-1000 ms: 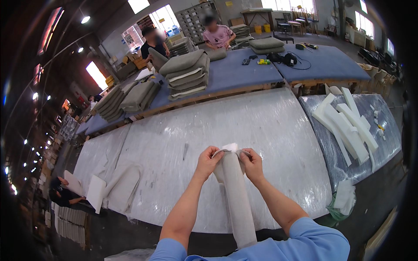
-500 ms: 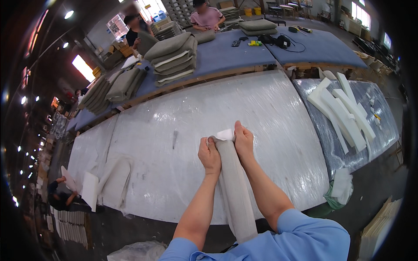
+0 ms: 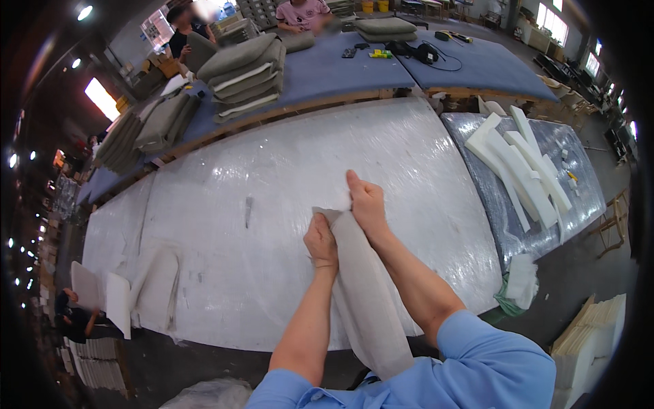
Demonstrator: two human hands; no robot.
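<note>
A long grey fabric cushion cover (image 3: 368, 300) with a padded look runs from my waist out over the wrapped table. My left hand (image 3: 321, 244) is closed on its far end at the left corner, where a flap of grey cloth (image 3: 325, 213) sticks up. My right hand (image 3: 368, 206), thumb raised, grips the right side of the same end, a little farther out. Something white shows between the two hands at the cover's mouth, too blurred to make out. The fingertips of my right hand are partly hidden.
The work table (image 3: 238, 286) is covered in clear film. Foam strips (image 3: 524, 170) lie on another wrapped table at right. Stacked grey cushions (image 3: 248, 75) stand on a blue table (image 3: 327, 68) beyond. A co-worker (image 3: 82, 313) holds pale panels at far left; two others stand behind.
My right hand has moved up and outward, and the cover's far end has shifted and bunched. The white piece between my hands shows less. The whole view has shifted slightly.
</note>
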